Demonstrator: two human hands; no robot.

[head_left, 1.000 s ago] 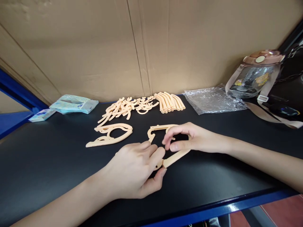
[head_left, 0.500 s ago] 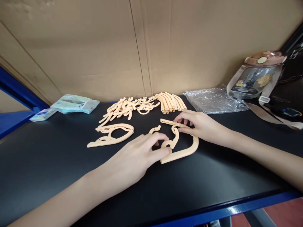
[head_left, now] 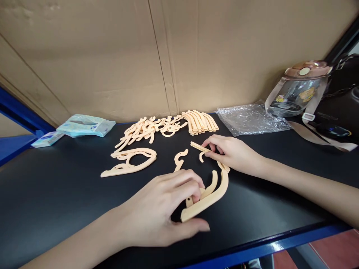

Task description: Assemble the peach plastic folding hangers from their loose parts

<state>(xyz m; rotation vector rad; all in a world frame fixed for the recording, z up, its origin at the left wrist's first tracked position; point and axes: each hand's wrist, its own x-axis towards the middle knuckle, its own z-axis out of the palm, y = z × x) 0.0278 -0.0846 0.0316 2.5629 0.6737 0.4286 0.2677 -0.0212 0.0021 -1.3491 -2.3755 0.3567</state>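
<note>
Between my hands lies a beige folding hanger point(head_left: 206, 204), its two arms spread apart and joined at the right. My left hand point(head_left: 171, 203) straddles the lower arm, fingers curled against the curved inner piece and thumb on the near side. My right hand point(head_left: 224, 149) is closed on the upper arm, pinching it between thumb and fingers; part of that arm is hidden behind the hand. A loose beige hook point(head_left: 179, 160) lies just beyond my left hand. Further left, a folded beige hanger point(head_left: 131, 158) rests on the black table point(head_left: 252, 209).
At the back sit a pile of beige hooks and curved parts point(head_left: 146, 129) and a stack of hanger arms point(head_left: 199, 122). A clear plastic bag point(head_left: 249, 118) and a strapped water bottle point(head_left: 297, 91) stand right. Tissue packs point(head_left: 86, 125) lie left, before a cardboard wall point(head_left: 112, 56).
The hanger's lower arm has swung toward me, widening the gap between the arms. My left hand has moved nearer, its thumb now on the near side. My right hand stays on the upper arm.
</note>
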